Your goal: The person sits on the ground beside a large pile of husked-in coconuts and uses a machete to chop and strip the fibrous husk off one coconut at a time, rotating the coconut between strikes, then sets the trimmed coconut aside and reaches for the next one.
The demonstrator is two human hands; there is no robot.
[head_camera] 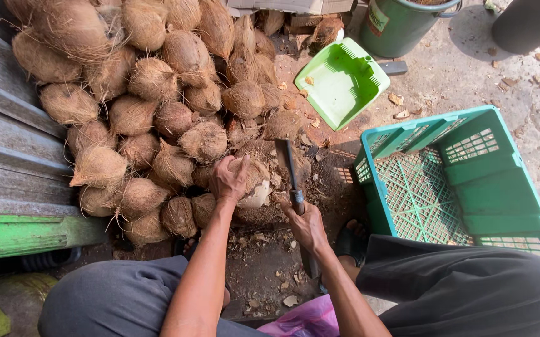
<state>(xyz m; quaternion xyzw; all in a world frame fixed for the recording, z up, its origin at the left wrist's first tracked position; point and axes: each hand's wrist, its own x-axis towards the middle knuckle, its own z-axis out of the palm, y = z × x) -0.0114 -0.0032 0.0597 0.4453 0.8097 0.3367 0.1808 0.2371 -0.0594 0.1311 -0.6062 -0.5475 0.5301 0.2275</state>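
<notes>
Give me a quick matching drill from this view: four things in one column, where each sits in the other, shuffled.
Things:
1. coconut
2. knife
3. dustpan
4. crate

Places:
A. lying on the ground beside the green bucket
B. under the left hand
C. on the ground at the right, by the knee
D. gripped in the right hand

Pairs: 1-B, 2-D, 3-A, 4-C

Husked brown coconut (251, 182), white patch exposed, dark cleaver (288, 163) beside it
</notes>
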